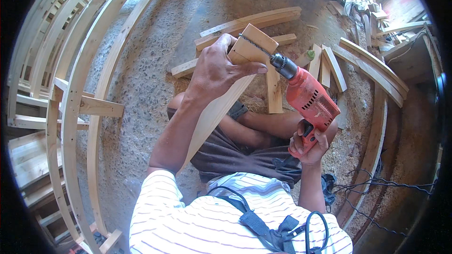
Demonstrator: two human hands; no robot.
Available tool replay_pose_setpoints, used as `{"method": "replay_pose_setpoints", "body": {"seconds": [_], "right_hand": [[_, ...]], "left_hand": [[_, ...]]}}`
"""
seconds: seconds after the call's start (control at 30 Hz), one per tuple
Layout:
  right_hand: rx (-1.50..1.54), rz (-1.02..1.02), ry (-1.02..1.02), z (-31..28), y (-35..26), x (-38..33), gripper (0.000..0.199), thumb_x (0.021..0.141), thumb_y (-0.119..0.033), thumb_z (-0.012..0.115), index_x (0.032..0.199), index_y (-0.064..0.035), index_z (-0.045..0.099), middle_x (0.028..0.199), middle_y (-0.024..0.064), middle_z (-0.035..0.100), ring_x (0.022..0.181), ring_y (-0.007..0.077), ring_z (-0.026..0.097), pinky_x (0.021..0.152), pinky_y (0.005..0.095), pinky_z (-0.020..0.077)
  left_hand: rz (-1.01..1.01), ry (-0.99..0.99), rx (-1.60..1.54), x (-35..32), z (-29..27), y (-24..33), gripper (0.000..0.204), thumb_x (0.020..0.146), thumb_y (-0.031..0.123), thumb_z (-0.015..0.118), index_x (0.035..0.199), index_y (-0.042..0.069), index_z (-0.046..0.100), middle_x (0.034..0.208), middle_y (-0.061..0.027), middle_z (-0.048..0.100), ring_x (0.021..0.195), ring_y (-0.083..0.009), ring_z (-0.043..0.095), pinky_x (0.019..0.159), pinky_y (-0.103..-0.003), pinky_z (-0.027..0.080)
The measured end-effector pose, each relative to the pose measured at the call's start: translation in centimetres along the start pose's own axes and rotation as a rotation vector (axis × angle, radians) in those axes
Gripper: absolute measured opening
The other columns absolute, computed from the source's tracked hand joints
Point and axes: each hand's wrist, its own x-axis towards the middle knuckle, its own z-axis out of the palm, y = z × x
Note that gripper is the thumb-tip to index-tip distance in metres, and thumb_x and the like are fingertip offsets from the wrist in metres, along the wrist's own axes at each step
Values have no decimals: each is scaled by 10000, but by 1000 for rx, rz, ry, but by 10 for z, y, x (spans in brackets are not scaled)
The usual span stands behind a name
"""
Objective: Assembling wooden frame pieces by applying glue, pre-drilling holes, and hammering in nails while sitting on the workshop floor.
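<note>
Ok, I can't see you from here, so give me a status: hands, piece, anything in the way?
Left hand gripping wooden plank near its top end. Right hand on red drill, bit lying across the plank's end. Nothing blocking.

A curved wooden frame point(75, 113) with short cross slats runs down the left side. Loose wooden planks point(249, 21) lie on the rough concrete floor point(155, 56), with shorter offcuts point(329, 66) beside them. Sawdust point(348, 131) covers the floor at right, where bent wooden strips point(376, 73) arc past a black cable point(376, 186).
</note>
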Motion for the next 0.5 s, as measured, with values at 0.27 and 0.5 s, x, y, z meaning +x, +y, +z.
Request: {"method": "replay_pose_setpoints", "body": {"seconds": [0.27,0.5], "right_hand": [[-13,28,-44,-3,-3,4,489,935,-343,589,1214,51,507,994,140,621,499,175,569,535,370,534],[48,44,-55,6,2,4,579,959,-420,609,1279,43,471,1022,151,614,559,192,598,562,391,529]], "left_hand": [[10,12,-12,-2,-4,-1,777,651,543,920,1105,-7,612,975,-175,738,911,-255,739,836,-374,580],[-64,-98,-122,11,-20,-24,700,754,502,877,1144,-30,644,980,-76,712,865,-139,681,763,-289,551]]}}
